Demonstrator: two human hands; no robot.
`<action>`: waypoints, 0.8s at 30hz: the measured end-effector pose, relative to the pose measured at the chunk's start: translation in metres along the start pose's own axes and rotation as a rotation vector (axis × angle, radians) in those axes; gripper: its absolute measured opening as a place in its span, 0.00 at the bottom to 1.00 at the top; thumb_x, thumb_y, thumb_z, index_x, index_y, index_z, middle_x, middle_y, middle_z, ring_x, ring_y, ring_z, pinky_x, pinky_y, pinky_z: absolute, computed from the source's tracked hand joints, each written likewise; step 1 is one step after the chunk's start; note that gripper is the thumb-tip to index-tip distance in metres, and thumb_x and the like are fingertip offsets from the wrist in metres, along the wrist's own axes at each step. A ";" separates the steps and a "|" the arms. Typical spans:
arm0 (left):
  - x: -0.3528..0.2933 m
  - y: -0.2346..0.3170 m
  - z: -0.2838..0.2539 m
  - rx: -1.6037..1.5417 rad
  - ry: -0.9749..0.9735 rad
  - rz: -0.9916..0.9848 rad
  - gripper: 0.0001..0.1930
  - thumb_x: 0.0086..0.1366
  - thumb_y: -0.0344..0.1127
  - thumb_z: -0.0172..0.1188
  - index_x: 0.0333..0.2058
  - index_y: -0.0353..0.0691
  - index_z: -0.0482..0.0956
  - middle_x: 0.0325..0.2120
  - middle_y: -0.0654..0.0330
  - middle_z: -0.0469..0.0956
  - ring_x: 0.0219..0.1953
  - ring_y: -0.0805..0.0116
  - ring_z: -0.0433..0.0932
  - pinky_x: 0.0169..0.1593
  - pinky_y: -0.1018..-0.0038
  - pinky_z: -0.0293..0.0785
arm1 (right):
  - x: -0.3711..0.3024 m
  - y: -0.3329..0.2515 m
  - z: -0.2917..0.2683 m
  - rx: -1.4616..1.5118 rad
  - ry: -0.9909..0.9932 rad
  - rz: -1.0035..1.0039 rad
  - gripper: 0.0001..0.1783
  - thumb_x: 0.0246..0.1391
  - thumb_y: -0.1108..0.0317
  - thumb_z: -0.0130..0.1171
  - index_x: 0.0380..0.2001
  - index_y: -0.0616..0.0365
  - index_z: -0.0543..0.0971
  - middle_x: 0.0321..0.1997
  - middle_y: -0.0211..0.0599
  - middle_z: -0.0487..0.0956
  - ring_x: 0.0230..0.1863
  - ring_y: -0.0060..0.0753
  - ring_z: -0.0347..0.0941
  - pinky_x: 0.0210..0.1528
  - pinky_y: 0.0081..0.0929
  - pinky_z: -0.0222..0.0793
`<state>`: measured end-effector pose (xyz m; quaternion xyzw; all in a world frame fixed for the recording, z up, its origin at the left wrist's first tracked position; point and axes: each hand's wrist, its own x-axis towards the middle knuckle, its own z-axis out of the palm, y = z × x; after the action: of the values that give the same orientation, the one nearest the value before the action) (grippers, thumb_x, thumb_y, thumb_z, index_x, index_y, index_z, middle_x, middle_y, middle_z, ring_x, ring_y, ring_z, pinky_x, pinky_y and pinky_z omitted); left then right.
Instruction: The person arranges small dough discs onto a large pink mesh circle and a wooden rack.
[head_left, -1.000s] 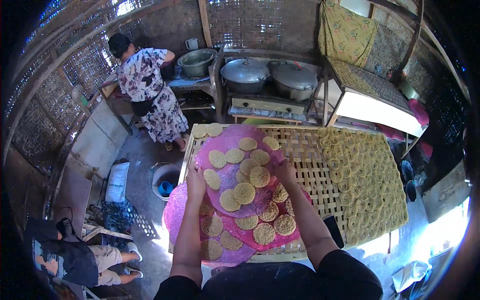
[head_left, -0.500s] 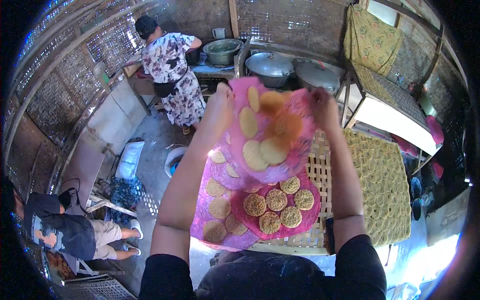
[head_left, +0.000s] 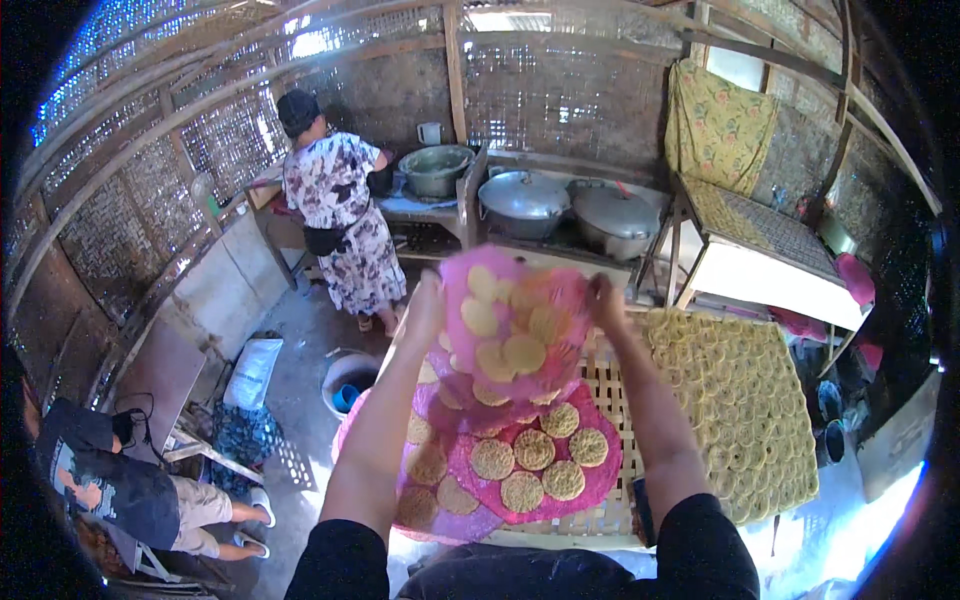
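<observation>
Work surface: a woven bamboo drying rack (head_left: 620, 400) fills the middle of the view; its right half is covered by pale yellow round crackers (head_left: 740, 400) laid edge to edge.
Room: walls of woven bamboo matting on a pole frame; bare grey floor at the left.
Left hand (head_left: 425, 310): raised, clenched on the left edge of a pink plastic sheet (head_left: 515, 325).
Right hand (head_left: 603, 300): raised, clenched on the right edge of the same sheet.
Held sheet: lifted above the rack between both hands, blurred, with pale round crackers clinging to it.
Below it: further pink sheets (head_left: 560, 470) lie on the rack's left half, carrying browner round crackers (head_left: 535, 450).
Cooking bench: against the far wall, two large lidded metal pots (head_left: 525, 200), a green basin (head_left: 435, 170) to their left.
Cloths: a yellow patterned cloth (head_left: 720, 130) hangs at upper right.
Packages: a white sack (head_left: 252, 372) lies on the floor by a white bucket (head_left: 350, 380); any print is too small to tell.
Other people: one in a patterned dress (head_left: 335, 220) stands at the bench; another in a dark shirt (head_left: 110, 480) sits at lower left.
</observation>
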<state>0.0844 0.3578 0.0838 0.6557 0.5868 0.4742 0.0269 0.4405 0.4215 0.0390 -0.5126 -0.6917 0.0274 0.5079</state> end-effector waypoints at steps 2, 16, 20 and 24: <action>-0.033 -0.023 0.036 -0.013 -0.257 -0.112 0.16 0.66 0.41 0.47 0.32 0.31 0.73 0.26 0.37 0.75 0.33 0.37 0.75 0.35 0.51 0.69 | -0.053 0.045 0.012 -0.186 -0.204 0.210 0.09 0.53 0.67 0.50 0.26 0.61 0.75 0.23 0.43 0.75 0.25 0.42 0.72 0.27 0.36 0.65; -0.044 -0.109 0.084 0.408 -0.550 -0.603 0.30 0.60 0.57 0.45 0.40 0.32 0.79 0.43 0.38 0.75 0.48 0.44 0.74 0.53 0.58 0.68 | -0.147 0.141 0.031 0.093 -0.519 0.561 0.22 0.54 0.54 0.58 0.25 0.68 0.76 0.21 0.36 0.75 0.17 0.28 0.66 0.20 0.34 0.64; -0.031 -0.145 0.080 0.341 -0.596 -0.631 0.31 0.60 0.56 0.46 0.42 0.27 0.76 0.45 0.36 0.73 0.50 0.43 0.72 0.53 0.59 0.68 | -0.124 0.073 0.054 0.075 -0.350 0.803 0.18 0.54 0.57 0.56 0.33 0.65 0.78 0.23 0.44 0.77 0.26 0.37 0.73 0.28 0.36 0.68; -0.035 -0.167 0.069 0.215 -0.528 -0.554 0.26 0.60 0.49 0.51 0.41 0.26 0.76 0.40 0.34 0.75 0.44 0.40 0.75 0.48 0.55 0.69 | -0.106 -0.009 0.056 -0.220 -0.183 0.568 0.14 0.53 0.65 0.54 0.39 0.63 0.77 0.29 0.57 0.78 0.34 0.57 0.75 0.33 0.43 0.69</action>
<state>0.0104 0.4175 -0.0738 0.5711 0.7607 0.2001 0.2348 0.3888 0.3665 -0.0544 -0.7325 -0.5627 0.1389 0.3570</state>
